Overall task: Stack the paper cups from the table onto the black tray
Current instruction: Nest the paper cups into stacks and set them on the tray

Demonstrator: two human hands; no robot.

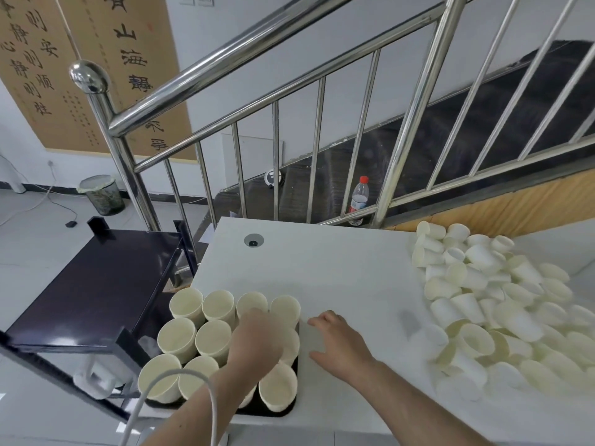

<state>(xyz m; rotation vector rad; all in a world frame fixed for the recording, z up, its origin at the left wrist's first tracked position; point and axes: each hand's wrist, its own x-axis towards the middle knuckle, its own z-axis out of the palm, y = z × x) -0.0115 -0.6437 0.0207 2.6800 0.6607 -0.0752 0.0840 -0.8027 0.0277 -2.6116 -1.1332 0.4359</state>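
Paper is the whole story with these cups: thin-walled, nearly weightless, stiff only at the rolled rim, so a hard squeeze on the side would dent them, and I judge a light pinch at the rim or a loose wrap round the upper wall to be the safest hold.

Nearest, at the near left corner of the white bench (pixel 338 268), sits the black tray (pixel 291 408), already crowded with upright cups in rows. One such tray cup (pixel 277 386) stands at the near right of the tray, mouth up. The left hand (pixel 257 341) reaches down over the middle of the tray, palm down, fingers dipping among the cups; whether it grips a cup or only touches one I cannot tell, since the back of the hand hides the fingertips. Just right of the tray, the right hand (pixel 338 341) hovers low over the bare bench, fingers spread and loosely bent, holding nothing.

Farther right lies the loose heap of cups (pixel 489 317), tumbled on their sides and across each other, spreading from the near right edge to the far right of the bench. Being so light, they would likely scatter at a careless nudge.

Beyond the bench stand a steel stair railing (pixel 289 101), a plastic bottle (pixel 358 199) behind its bars, and a dark side table (pixel 96 284) to the left.
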